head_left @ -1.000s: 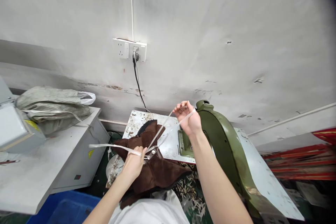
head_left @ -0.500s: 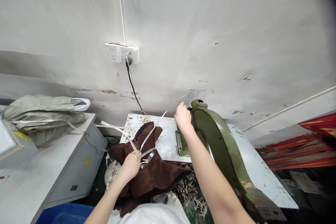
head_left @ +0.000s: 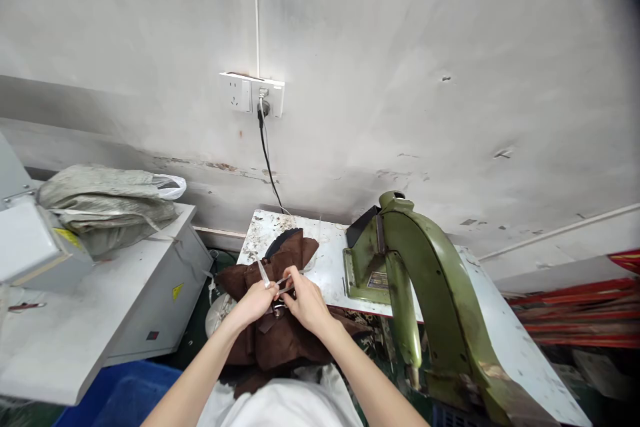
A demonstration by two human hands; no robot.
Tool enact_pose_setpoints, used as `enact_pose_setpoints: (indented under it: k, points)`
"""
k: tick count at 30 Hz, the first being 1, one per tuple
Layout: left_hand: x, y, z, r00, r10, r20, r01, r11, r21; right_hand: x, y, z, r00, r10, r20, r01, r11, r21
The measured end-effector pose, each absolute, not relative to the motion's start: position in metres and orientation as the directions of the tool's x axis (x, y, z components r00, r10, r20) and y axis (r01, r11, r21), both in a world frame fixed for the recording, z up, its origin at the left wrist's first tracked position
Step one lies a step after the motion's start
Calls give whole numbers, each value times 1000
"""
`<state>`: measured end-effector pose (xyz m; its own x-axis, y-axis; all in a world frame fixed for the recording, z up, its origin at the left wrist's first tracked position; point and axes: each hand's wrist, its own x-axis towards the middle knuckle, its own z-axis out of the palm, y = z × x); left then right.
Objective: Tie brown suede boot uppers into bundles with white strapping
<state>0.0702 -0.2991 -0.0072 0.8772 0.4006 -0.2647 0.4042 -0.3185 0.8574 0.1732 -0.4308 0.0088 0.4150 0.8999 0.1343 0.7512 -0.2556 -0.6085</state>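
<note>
Brown suede-like pieces (head_left: 287, 340) with dark edges lie bundled over the front edge of the white worktable (head_left: 327, 263). Above the bundle, my left hand (head_left: 257, 300) pinches a pale flat strip (head_left: 263, 272) that sticks up past its fingers. My right hand (head_left: 306, 301) is close beside it, its fingers closed on a thin light strip at the same spot. Small shiny metal parts show just under both hands. To the right stands a green curved-arm machine (head_left: 435, 267), which neither hand touches.
On the left, a grey-green sack (head_left: 113, 197) rests on a white cabinet (head_left: 65, 340), with a blue bin (head_left: 123, 393) below. A black cord (head_left: 269, 163) runs from the wall socket (head_left: 253, 93) down behind the worktable. Red and orange material (head_left: 580, 307) lies at the far right.
My right hand has come from the green machine back to my left hand and closed on a strip. The long strip ends no longer spread outward as before. The view has shifted slightly.
</note>
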Motion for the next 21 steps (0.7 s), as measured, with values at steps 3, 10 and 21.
enact_pose_setpoints:
  k: [3,10,21]
  points:
    - [71,-298,-6,873,401,-279,407,-282,869,175,-428,9,375,919,122,792,-249,-557]
    - [71,-296,5,875,411,-256,402,-321,858,182,-427,19,287,957,37,846,-235,-479]
    - [74,-290,2,919,346,-191,344,-464,816,156,-441,42,361,924,122,925,-339,-173]
